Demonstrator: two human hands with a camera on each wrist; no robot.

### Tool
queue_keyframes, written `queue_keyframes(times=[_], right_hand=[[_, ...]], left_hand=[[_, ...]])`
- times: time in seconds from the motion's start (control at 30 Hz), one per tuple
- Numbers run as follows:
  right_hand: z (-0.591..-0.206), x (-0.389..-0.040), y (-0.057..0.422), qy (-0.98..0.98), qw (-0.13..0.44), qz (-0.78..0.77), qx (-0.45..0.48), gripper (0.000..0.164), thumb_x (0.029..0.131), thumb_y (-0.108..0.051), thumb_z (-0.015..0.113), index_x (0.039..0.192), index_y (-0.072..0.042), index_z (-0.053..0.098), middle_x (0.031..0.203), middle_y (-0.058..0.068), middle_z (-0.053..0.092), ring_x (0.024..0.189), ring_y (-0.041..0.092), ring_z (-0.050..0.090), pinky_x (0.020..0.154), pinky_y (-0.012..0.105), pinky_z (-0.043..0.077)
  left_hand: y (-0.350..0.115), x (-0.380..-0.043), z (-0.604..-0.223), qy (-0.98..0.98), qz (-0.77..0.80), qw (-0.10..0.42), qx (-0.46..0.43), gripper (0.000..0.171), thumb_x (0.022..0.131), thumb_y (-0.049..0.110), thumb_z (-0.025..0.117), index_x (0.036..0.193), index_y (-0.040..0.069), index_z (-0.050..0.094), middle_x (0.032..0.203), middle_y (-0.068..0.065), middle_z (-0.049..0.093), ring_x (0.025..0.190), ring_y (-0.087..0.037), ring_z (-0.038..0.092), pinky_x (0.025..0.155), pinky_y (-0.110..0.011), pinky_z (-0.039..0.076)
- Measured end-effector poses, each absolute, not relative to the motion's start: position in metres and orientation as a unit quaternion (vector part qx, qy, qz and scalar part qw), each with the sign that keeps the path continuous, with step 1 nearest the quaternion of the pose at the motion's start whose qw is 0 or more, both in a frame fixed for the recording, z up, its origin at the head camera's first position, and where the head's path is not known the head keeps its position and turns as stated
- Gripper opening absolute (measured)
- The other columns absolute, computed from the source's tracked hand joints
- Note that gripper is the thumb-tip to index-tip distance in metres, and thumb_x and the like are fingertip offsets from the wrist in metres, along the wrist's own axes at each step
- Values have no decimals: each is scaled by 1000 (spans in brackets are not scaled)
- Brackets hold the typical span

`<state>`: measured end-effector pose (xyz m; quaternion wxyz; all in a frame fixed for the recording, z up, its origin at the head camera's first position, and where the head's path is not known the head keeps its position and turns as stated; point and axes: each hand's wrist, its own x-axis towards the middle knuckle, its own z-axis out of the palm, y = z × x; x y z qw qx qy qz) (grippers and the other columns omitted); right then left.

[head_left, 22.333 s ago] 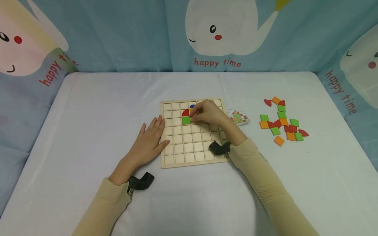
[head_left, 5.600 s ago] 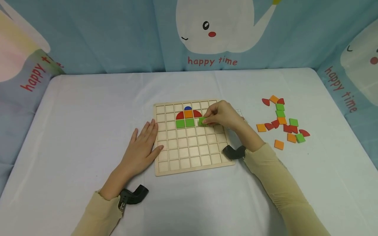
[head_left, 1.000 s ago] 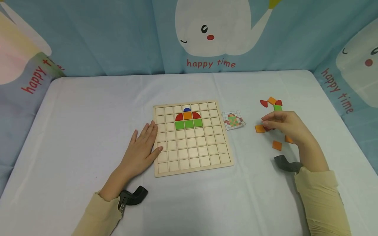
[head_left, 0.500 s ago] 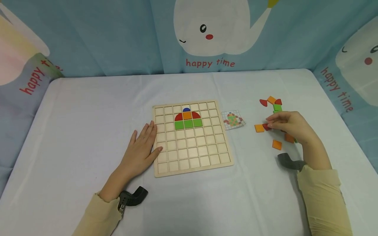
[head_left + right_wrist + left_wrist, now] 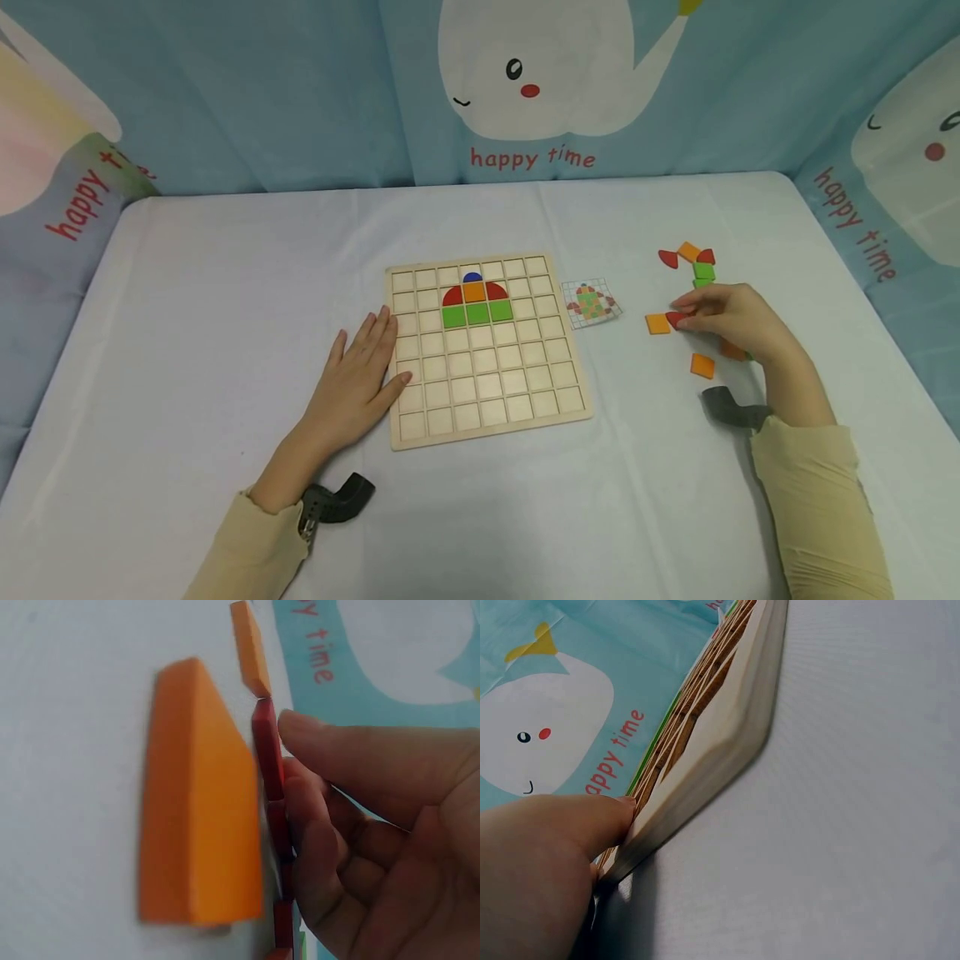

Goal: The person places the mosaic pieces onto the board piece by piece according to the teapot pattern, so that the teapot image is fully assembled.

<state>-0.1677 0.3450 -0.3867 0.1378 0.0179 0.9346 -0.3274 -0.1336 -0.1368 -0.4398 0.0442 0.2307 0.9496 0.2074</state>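
Note:
My left hand (image 5: 348,379) lies flat, fingers extended, along the left edge of a wooden grid board (image 5: 491,429). In the left wrist view its thumb (image 5: 604,821) rests on the board's rim. On the board sit a blue half-round tile (image 5: 472,277), an orange square (image 5: 474,292), two red quarter-round tiles (image 5: 453,296) and a row of green squares (image 5: 477,313). My right hand (image 5: 738,321) hovers low over loose tiles, thumb and forefinger slightly apart at a red quarter-round tile (image 5: 676,320). That red tile (image 5: 268,746) lies flat, with the thumb tip close to it.
A small pattern card (image 5: 591,302) lies right of the board. Loose orange squares (image 5: 657,323), green squares (image 5: 703,271) and red tiles (image 5: 668,259) surround the right hand, which hides some. One orange square (image 5: 206,810) looms close in the right wrist view.
The right hand has gone from the board to the loose tiles; over the last second it shifts only slightly. The row of green squares and the right red tile are now on the board. The left hand stays.

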Motion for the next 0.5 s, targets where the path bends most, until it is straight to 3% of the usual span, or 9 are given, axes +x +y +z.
queue_keyframes(times=[0.17,0.5], right_hand=[[-387,-168,343,944,141,-299,8,36,84,-21,73,111,2,67,89,10,65,77,15,52,64,20,42],[-388,-168,341,946,141,-292,8,24,85,-16,72,101,0,66,95,12,65,83,21,54,66,20,44]], left_hand=[[-136,-134,-440,949,208,41,232,73,98,35,47,150,-2,11,157,-15,7,144,-30,4,111,-53,-2],[-137,-134,-441,949,210,41,232,72,98,34,46,150,-1,11,157,-14,6,144,-29,3,111,-53,-2]])
